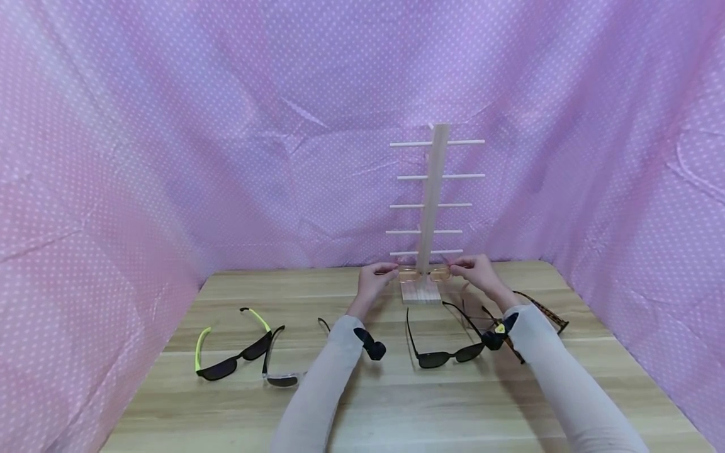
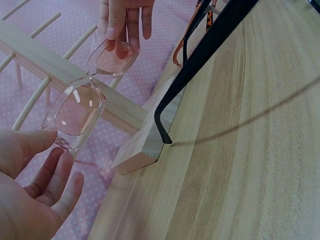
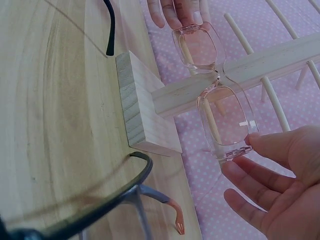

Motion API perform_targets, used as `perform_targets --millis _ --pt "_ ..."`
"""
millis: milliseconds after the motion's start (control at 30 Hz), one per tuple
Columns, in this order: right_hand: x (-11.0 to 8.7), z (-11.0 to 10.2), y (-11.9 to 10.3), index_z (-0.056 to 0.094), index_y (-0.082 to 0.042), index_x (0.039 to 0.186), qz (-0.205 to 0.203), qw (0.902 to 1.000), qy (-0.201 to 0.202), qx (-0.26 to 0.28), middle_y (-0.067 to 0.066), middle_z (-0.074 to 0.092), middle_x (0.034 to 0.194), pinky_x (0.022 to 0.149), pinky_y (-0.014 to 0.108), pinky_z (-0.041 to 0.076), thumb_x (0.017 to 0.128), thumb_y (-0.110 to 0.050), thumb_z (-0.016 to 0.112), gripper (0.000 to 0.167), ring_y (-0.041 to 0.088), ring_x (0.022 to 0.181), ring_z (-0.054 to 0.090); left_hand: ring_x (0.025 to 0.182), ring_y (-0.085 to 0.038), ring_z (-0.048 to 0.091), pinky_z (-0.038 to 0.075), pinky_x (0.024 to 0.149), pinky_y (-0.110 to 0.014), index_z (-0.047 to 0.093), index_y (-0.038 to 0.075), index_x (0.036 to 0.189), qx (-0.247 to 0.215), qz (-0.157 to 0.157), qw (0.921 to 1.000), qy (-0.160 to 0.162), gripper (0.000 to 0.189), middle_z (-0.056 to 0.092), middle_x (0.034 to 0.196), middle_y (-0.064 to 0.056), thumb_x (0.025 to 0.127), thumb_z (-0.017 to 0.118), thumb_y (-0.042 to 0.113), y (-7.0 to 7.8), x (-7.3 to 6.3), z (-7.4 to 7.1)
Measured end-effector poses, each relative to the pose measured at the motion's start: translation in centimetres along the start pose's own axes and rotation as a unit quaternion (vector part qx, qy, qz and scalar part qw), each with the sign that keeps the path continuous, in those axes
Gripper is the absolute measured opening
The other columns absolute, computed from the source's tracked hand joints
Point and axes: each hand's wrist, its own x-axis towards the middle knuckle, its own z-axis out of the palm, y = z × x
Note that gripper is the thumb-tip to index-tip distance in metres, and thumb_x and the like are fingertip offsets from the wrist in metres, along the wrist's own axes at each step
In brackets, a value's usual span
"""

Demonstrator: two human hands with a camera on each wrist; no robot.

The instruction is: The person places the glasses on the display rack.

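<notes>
A pair of clear-framed glasses with pink-orange tinted lenses is held level across the foot of a wooden display stand, near its lowest rods. My left hand pinches one outer corner of the frame between thumb and fingers. At the opposite corner, my right hand grips the frame the same way. Both wrist views show the lenses in front of the upright post, above the stand's block base. The temples are largely hidden behind the frame and hands.
On the table lie sunglasses with yellow-green temples, a clear-framed dark pair partly behind my left sleeve, and black sunglasses. Tortoiseshell glasses lie partly under my right forearm. Pink dotted cloth hangs around the table.
</notes>
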Motion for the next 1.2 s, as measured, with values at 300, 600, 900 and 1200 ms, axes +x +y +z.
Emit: perform_targets --millis 300,600,900,1200 --pt "0.3 -0.1 -0.2 0.066 0.016 0.119 -0.009 0.9995 -0.005 0.031 0.036 0.068 0.114 0.065 0.036 0.063 0.101 -0.007 0.062 0.029 0.02 0.091 0.071 0.083 -0.008 0.063 0.062 0.083 -0.046 0.078 0.002 0.107 -0.002 0.004 1.0 0.007 0.017 0.077 0.105 -0.014 0.091 0.076 0.007 0.3 -0.1 -0.4" --pt "-0.4 -0.2 0.1 0.059 0.018 0.128 -0.003 0.999 -0.014 0.043 0.037 0.067 0.115 0.065 0.038 0.064 0.102 -0.005 0.06 0.034 0.011 0.086 0.068 0.086 -0.011 0.062 0.057 0.073 -0.023 0.076 0.001 0.114 0.012 0.003 0.9999 0.009 0.025 0.075 0.103 -0.018 0.089 0.077 0.006 0.3 -0.4 -0.5" --pt "-1.2 -0.7 -0.1 0.057 0.018 0.131 -0.002 0.9985 -0.02 0.052 0.04 0.064 0.12 0.063 0.027 0.062 0.102 -0.004 0.058 0.036 -0.001 0.081 0.064 0.088 -0.013 0.063 0.051 0.071 -0.017 0.076 0.005 0.116 0.021 -0.002 0.9997 0.007 0.028 0.074 0.102 -0.017 0.089 0.078 0.008 0.1 -0.9 -0.7" --pt "-1.9 -1.6 -1.1 0.061 0.013 0.13 -0.016 0.9998 -0.01 -0.009 0.034 0.067 0.121 0.068 0.019 0.053 0.102 -0.011 0.062 0.037 0.026 0.097 0.072 0.094 -0.018 0.065 0.057 0.074 -0.023 0.074 0.006 0.12 0.028 -0.006 0.9996 0.0 0.03 0.074 0.105 -0.016 0.09 0.078 0.011 1.3 -1.7 -1.4"
